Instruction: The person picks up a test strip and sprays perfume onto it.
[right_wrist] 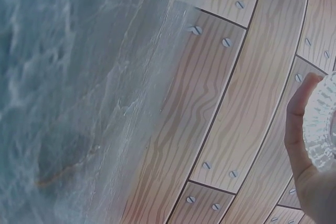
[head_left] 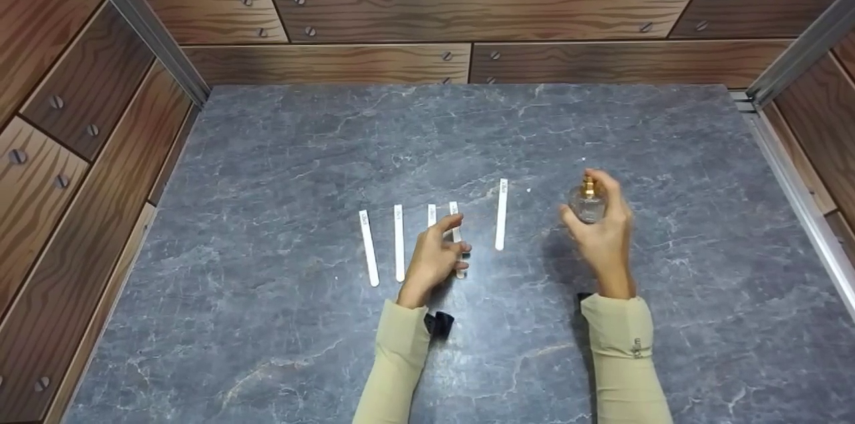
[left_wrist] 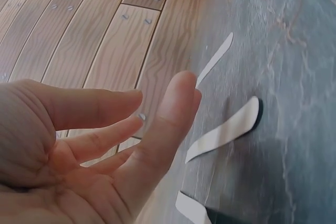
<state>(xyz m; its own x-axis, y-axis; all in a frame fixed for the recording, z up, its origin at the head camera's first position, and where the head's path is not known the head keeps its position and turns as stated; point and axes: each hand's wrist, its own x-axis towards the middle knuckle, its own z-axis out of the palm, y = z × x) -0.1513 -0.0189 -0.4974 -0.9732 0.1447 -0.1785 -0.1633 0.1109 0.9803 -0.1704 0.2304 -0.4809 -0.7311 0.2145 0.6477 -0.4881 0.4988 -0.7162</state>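
Note:
My right hand point(head_left: 606, 230) grips a clear glass perfume bottle point(head_left: 588, 210) with a gold neck, one finger bent over its top. In the right wrist view only the bottle's ridged glass base point(right_wrist: 321, 124) shows at the edge. The left hand point(head_left: 433, 257) hovers over the white paper test strips with fingers loosely bent and nothing between them. It partly hides one strip point(head_left: 431, 212) and the strip point(head_left: 455, 229) to its right. Farther left lie two strips point(head_left: 369, 249) point(head_left: 399, 244), and another strip point(head_left: 501, 214) lies apart, between the hands. Small print marks their far ends.
A grey marbled tabletop point(head_left: 300, 357) carries everything. Wood-patterned panels point(head_left: 427, 10) wall it in at the back and sides, with metal rails point(head_left: 801, 190) along the corners. A black wrist strap piece point(head_left: 441, 324) shows at the left sleeve point(head_left: 401, 350).

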